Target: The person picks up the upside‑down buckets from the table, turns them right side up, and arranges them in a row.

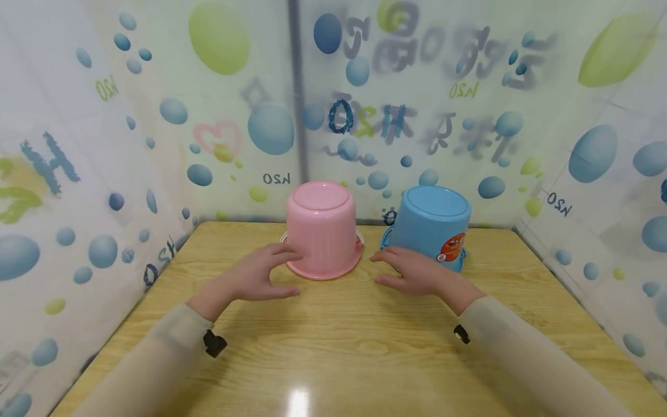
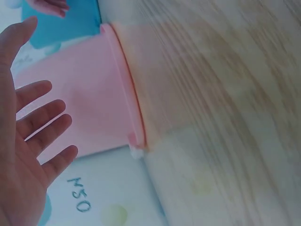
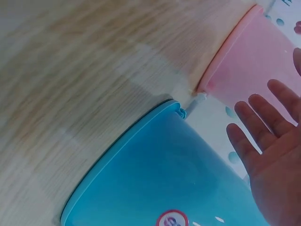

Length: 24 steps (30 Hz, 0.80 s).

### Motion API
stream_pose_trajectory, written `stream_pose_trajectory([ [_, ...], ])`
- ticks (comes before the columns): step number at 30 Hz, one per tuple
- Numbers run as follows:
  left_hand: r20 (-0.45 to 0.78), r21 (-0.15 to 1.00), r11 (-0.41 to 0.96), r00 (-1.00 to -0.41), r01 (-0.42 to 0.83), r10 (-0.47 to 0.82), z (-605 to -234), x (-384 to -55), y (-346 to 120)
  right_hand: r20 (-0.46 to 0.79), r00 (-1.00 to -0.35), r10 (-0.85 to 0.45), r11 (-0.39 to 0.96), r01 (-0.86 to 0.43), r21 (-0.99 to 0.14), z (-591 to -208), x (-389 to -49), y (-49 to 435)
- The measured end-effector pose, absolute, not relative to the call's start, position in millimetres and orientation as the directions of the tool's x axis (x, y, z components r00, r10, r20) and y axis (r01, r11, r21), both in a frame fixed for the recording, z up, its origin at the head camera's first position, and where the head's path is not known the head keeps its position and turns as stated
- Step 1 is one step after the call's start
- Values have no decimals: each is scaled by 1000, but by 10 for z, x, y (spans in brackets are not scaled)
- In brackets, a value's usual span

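Observation:
A pink bucket (image 1: 323,231) stands upside down on the wooden table, its rim down and its base up. To its right a blue bucket (image 1: 429,217) is also upside down, with a red round sticker on its side. My left hand (image 1: 260,272) is in front of the pink bucket's left side, fingers spread and holding nothing; the left wrist view shows its palm beside the pink wall. In front of the blue bucket, my right hand (image 1: 417,271) reaches inward with fingers extended. The right wrist view shows that palm (image 3: 282,165) with nothing in it.
The wooden table (image 1: 333,347) meets walls of printed cloth (image 1: 271,87) at the back and both sides. A white handle (image 1: 283,238) lies by the pink bucket's rim. Each sleeve carries a small black device at the wrist.

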<state>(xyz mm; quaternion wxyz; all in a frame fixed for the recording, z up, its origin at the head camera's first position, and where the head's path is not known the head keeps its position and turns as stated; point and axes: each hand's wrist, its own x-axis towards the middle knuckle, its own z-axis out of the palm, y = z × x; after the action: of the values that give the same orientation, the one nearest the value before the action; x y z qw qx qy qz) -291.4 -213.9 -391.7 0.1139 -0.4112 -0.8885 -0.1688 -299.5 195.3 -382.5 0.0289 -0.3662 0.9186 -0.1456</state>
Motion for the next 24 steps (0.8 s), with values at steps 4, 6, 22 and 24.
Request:
stream_pose_trajectory([
  [4, 303, 220, 645, -680, 731, 667, -3968, -2990, -2267, 18, -740, -673, 703, -647, -295, -3842, -3101, 1863],
  [6, 273, 231, 665, -704, 710, 656, -3986, -3028, -2319, 14, -735, -678, 700, -652, -291, -3862, -3155, 1815],
  [22, 100, 213, 719, -747, 661, 657, -4109, -3418, -2487, -31, -714, -699, 689, -661, -297, -4017, -3547, 1548],
  [24, 104, 222, 715, -746, 662, 658, -4121, -3467, -2494, -38, -717, -696, 689, -652, -316, -4027, -3580, 1527],
])
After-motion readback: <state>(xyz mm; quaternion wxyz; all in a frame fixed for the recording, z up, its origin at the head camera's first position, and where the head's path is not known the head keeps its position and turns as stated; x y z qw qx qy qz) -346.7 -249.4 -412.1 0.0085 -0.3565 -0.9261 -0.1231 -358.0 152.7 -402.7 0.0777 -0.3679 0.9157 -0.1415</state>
